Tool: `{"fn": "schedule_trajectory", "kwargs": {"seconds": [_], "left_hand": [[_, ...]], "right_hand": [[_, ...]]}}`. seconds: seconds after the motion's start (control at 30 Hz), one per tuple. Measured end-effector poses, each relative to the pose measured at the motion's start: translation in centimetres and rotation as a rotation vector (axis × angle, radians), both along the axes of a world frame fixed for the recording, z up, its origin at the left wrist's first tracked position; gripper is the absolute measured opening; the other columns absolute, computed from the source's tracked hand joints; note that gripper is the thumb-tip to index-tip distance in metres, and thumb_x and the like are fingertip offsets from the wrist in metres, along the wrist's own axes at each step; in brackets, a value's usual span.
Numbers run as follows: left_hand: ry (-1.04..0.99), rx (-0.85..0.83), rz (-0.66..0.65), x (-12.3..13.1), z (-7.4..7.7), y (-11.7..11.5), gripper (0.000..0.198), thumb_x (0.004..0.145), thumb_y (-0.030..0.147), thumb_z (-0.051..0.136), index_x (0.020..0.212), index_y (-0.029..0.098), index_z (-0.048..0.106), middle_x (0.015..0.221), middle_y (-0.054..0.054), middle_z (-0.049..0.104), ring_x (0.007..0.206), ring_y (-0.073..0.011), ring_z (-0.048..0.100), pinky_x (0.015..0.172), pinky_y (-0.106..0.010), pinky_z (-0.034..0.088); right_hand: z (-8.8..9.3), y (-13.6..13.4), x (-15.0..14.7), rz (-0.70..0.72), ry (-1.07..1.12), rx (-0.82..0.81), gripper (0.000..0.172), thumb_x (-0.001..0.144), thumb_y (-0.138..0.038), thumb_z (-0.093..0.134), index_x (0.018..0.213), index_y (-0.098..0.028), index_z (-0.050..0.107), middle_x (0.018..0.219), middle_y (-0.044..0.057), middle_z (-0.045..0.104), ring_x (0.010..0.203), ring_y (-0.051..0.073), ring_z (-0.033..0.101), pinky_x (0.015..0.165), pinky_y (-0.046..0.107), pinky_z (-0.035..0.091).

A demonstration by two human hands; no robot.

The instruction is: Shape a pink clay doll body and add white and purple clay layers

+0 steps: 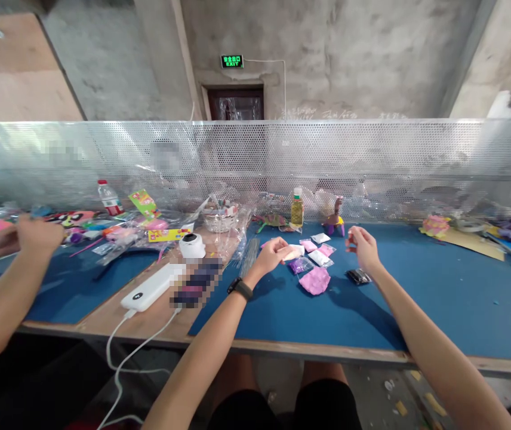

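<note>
- Wearing a dark band (240, 288) on the left wrist, forearms angled in over the blue mat (282, 325).
- Keeping the crinkled pink piece (315, 280) flat on the mat; best left clear of both wrists.
- Minding the black packet (358, 276), just below the right hand (363, 246); fingertips there curled toward the thumb, with no telling whether anything thin sits between.
- Pinching a pale item (295, 252) between thumb and fingers of the left hand (273, 254), beside the purple packet (300, 264). Grip lightly near one end, leaving the other end free for steadying.
- Avoiding any brush against the white packets (320, 258), close by.
- Leaving the yellow bottle (297, 210) and purple-legged figure (338, 223) undisturbed, before the mesh screen (349, 155).
</note>
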State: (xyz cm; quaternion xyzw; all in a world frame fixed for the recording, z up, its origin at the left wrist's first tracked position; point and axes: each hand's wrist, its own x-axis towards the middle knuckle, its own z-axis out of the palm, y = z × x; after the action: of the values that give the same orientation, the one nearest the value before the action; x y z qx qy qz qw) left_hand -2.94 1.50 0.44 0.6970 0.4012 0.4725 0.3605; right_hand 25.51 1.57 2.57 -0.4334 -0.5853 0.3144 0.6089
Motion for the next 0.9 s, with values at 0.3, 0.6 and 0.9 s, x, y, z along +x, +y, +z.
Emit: {"fn": "schedule_trajectory", "kwargs": {"seconds": [0.3,0.6,0.9], "left_hand": [[0.551,0.38,0.2,0.1,-0.9,-0.6,0.011,0.075,0.012,0.055,0.071,0.019,0.064,0.08,-0.006,0.065,0.076,-0.0187,0.056,0.07,-0.028,0.041],[0.516,0.299,0.038,1.3,-2.4,-0.7,0.033,0.082,0.041,0.064,0.059,0.017,0.068,0.074,-0.008,0.066,0.073,-0.0196,0.059,0.066,-0.026,0.041],[0.453,0.223,-0.047,0.9,-0.9,-1.0,0.048,0.092,0.052,0.052,0.061,0.017,0.063,0.064,-0.004,0.063,0.06,-0.0157,0.052,0.059,-0.026,0.034]], "right_hand": [[-1.7,-2.0,-3.7,0.317,-0.412,-0.025,0.047,0.088,-0.06,0.057,0.104,-0.019,0.073,0.079,0.005,0.07,0.067,0.02,0.064,0.058,0.031,0.054],[-2.2,-2.6,-4.5,0.323,-0.587,0.099,0.034,0.084,-0.05,0.068,0.098,-0.019,0.075,0.089,0.006,0.074,0.067,0.016,0.063,0.063,0.029,0.052],[-2.2,-2.4,-4.3,0.31,-0.535,0.058,0.042,0.096,-0.053,0.046,0.085,-0.019,0.067,0.074,0.004,0.068,0.063,0.017,0.062,0.059,0.028,0.049]]}}
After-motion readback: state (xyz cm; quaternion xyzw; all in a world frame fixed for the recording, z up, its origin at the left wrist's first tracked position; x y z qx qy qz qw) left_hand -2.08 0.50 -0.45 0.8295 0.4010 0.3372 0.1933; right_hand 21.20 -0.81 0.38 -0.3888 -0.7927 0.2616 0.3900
